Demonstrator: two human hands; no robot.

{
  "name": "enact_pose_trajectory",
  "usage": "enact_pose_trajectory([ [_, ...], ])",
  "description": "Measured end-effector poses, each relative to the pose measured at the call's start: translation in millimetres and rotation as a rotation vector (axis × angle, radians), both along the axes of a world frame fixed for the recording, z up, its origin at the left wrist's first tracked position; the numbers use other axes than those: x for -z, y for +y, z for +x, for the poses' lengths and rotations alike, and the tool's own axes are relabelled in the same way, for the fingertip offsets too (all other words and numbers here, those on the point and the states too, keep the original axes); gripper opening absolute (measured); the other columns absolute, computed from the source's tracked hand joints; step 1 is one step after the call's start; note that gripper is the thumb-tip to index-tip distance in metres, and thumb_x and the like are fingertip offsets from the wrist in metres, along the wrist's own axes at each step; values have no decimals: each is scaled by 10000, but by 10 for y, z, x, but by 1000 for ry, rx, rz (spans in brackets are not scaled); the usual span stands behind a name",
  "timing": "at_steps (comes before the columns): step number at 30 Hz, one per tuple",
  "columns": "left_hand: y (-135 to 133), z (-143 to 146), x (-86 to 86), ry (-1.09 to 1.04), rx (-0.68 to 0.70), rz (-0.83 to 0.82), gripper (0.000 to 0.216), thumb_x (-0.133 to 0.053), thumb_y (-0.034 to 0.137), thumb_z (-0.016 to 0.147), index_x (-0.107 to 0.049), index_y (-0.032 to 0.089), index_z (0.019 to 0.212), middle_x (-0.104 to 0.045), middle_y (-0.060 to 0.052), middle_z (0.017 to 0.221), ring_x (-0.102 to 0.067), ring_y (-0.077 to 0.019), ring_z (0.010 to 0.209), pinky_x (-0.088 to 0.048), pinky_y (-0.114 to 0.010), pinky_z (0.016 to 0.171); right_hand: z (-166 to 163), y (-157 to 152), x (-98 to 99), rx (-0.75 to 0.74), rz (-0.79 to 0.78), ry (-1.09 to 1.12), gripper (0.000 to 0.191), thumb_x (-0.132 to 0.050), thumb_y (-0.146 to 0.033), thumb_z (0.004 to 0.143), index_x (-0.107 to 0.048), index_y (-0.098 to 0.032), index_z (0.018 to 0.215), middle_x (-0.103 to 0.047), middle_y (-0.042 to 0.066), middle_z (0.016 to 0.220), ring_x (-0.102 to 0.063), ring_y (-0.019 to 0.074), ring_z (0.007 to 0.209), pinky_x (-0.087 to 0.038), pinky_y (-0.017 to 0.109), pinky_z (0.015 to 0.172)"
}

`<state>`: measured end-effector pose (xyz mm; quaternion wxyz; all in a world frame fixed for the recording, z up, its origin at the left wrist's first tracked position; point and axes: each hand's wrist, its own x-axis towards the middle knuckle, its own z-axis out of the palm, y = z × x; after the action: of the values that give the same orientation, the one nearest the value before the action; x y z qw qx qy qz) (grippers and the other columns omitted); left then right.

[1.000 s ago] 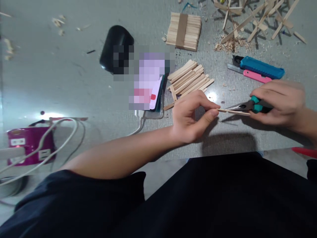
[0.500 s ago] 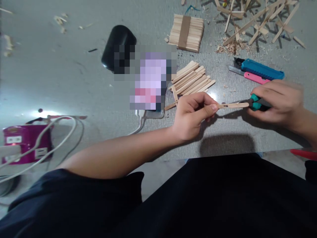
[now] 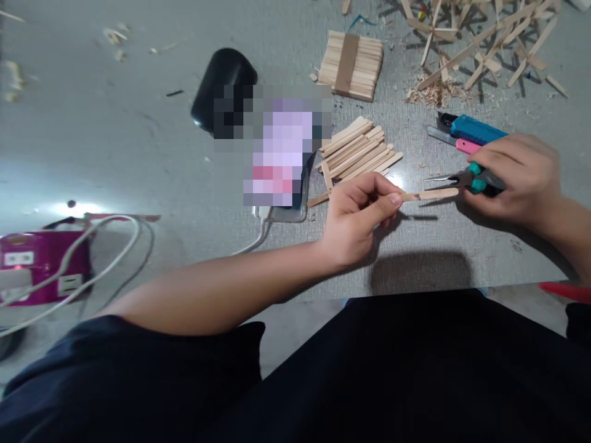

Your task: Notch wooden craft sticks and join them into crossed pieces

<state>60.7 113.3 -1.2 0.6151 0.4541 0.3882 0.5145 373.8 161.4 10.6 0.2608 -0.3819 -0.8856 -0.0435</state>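
Observation:
Between the thumb and fingers of my left hand (image 3: 362,212) is a pale wooden craft stick (image 3: 438,194), pointing right, with a small dark notch near the fingertips. My right hand (image 3: 521,178) is closed around needle-nose pliers (image 3: 478,179) with green and black handles. Their jaws point left, just above the stick's right end and apart from it. Behind my right hand lie a blue utility knife (image 3: 478,129) and a pink one (image 3: 467,146), both partly covered by the hand. A loose pile of craft sticks (image 3: 360,147) lies beyond my left hand.
A banded bundle of sticks (image 3: 370,64) lies farther back. Wood shavings (image 3: 431,92) and crossed-stick assemblies (image 3: 484,58) occupy the far right. Left of the pile are a blurred-out phone (image 3: 281,147) on a cable and a black rounded object (image 3: 226,80). A purple power box (image 3: 46,264) sits at left.
The pliers have drawn back from the notched part of the stick and now sit slightly above it. My right hand has shifted up a little over the knives. My left hand keeps its pinch.

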Motion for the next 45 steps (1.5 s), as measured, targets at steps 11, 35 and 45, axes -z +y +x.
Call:
enact_pose_trajectory([
  [11, -1, 27, 11, 12, 51, 62, 365, -1030, 508, 931, -846, 207, 835, -675, 15, 611, -571, -86, 502, -468, -201, 444, -120, -138, -57, -170, -162, 119, 179, -858, -404, 1034, -771, -293, 1145, -860, 51, 985, -820, 291, 887, -608, 452, 726],
  [35, 12, -16, 57, 57, 96, 236, 291, -938, 442, 1038, -880, 186, 911, -784, -33, 739, -649, -103, 607, -522, -243, 579, -116, -136, -183, -252, -504, 177, 165, -868, -435, 1039, -802, -287, 1006, -814, 3, 822, -724, 197, 666, -504, 375, 582],
  [45, 5, -41, 67, 146, 126, 230, 360, -946, 532, 1012, -871, 191, 923, -776, -34, 741, -638, -116, 610, -491, -259, 557, -89, -90, -239, -316, -618, 213, 124, -904, -421, 1019, -836, -321, 1046, -840, -17, 886, -726, 186, 668, -538, 382, 590],
])
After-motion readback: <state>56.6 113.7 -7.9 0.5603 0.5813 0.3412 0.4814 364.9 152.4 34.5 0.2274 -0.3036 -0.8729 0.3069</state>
